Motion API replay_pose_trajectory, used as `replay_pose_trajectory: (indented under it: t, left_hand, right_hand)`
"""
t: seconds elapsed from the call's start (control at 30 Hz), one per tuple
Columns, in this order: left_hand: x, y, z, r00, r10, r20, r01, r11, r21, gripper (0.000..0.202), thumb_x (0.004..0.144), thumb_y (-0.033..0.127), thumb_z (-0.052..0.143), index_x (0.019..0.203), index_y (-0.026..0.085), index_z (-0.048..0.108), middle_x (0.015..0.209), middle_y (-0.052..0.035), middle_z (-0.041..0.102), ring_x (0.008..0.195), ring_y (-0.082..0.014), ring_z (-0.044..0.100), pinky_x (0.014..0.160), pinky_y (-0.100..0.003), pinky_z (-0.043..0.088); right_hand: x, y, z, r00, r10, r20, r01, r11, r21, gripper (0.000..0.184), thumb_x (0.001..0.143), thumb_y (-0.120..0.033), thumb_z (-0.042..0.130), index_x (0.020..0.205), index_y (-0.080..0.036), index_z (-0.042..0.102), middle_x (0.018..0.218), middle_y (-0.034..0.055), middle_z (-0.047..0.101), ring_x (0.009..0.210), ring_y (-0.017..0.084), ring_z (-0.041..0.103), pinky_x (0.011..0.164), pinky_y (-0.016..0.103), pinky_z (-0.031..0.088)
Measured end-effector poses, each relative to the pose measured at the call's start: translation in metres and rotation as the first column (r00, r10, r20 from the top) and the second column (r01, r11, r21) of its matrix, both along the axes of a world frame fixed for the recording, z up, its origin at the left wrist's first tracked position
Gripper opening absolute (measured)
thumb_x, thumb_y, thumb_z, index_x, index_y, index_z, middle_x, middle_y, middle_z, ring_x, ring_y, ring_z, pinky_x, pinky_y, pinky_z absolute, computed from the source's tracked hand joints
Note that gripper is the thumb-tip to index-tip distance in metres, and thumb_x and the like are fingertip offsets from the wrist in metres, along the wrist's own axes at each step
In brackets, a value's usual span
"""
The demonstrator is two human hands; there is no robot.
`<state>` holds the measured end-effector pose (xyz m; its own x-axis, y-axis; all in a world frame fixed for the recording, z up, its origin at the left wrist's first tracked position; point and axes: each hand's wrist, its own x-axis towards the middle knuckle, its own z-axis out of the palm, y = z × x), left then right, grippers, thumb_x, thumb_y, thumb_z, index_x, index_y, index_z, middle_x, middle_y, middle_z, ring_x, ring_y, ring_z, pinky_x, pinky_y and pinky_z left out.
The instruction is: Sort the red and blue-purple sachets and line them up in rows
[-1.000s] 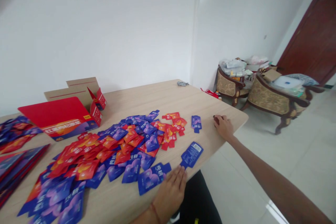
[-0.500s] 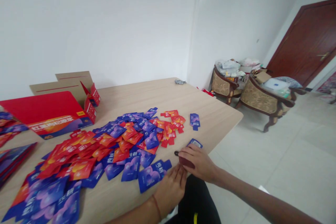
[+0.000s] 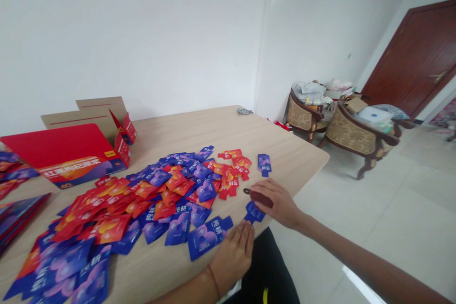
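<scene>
My left hand (image 3: 235, 247) lies flat near the table's front edge. Its fingertips press on the narrow end of a small blue sachet (image 3: 253, 213), holding nothing in a grip. Just above, my right hand (image 3: 278, 202) is closed on a dark red-brown oval tool (image 3: 261, 198) with a small black loop at one end; its exact kind is not clear. The tool sits over the upper part of the same sachet, partly hiding it. Left of my left hand lies a larger blue pouch (image 3: 206, 238) with a tab at its corner. Another blue sachet (image 3: 264, 163) lies further back.
A heap of red and blue sachets (image 3: 142, 194) spreads across the table (image 3: 171, 126). Red sachets (image 3: 233, 171) lie at its right end. An open red carton (image 3: 67, 145) stands at the left. Beyond the table's right edge are two laden armchairs (image 3: 351, 135).
My right hand has moved away from my left hand, up and to the right, with the red-brown tool. More of the blue sachet between them shows. My left hand stays in place.
</scene>
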<state>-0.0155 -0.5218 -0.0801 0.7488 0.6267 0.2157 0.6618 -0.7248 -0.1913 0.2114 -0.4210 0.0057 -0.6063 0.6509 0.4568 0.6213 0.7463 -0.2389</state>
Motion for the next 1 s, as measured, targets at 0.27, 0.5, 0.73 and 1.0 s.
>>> replay_pose_trajectory:
  t: [0.27,0.5,0.73,1.0]
  left_hand:
    - [0.001,-0.001,0.003,1.0,0.001,0.008,-0.002,0.999,0.051,0.05,0.103,0.024,0.052,0.146,0.0,0.051,0.148,-0.0264,0.055,0.136,-0.0318,0.057,0.112,-0.041,0.045]
    - [0.003,0.001,-0.003,0.998,0.066,0.022,-0.067,0.996,0.053,0.049,0.097,0.024,0.062,0.142,0.007,0.056,0.144,-0.0202,0.06,0.131,-0.031,0.06,0.103,-0.041,0.054]
    - [0.011,-0.006,0.008,0.997,0.071,0.009,-0.072,0.995,0.066,0.03,0.096,0.02,0.067,0.125,0.014,0.065,0.116,-0.0121,0.073,0.103,-0.0266,0.07,0.082,-0.037,0.058]
    - [0.013,-0.001,0.055,0.789,0.242,0.565,-0.097,0.957,-0.274,0.019,0.098,0.016,0.058,0.11,0.023,0.072,0.099,-0.0034,0.075,0.086,-0.0194,0.071,0.077,-0.03,0.057]
  right_hand:
    - [0.014,0.013,-0.031,0.987,-0.076,0.139,0.082,0.996,-0.037,0.036,0.095,-0.032,0.062,0.13,-0.024,0.067,0.129,0.009,0.07,0.114,0.026,0.061,0.105,0.045,0.047]
    - [0.043,0.051,-0.025,0.948,-0.31,-0.069,0.301,0.947,-0.112,0.031,0.094,-0.034,0.061,0.122,-0.025,0.069,0.121,0.0064,0.072,0.108,0.025,0.064,0.099,0.045,0.051]
    - [0.054,0.043,-0.004,0.832,-0.363,-0.42,0.363,0.928,-0.083,0.035,0.094,-0.044,0.063,0.124,-0.026,0.067,0.121,0.0074,0.071,0.109,0.027,0.064,0.098,0.046,0.052]
    - [0.057,0.018,0.019,0.75,-0.332,-0.571,0.353,0.932,-0.078,0.035,0.094,-0.046,0.065,0.124,-0.026,0.065,0.122,0.0089,0.07,0.111,0.029,0.064,0.099,0.047,0.052]
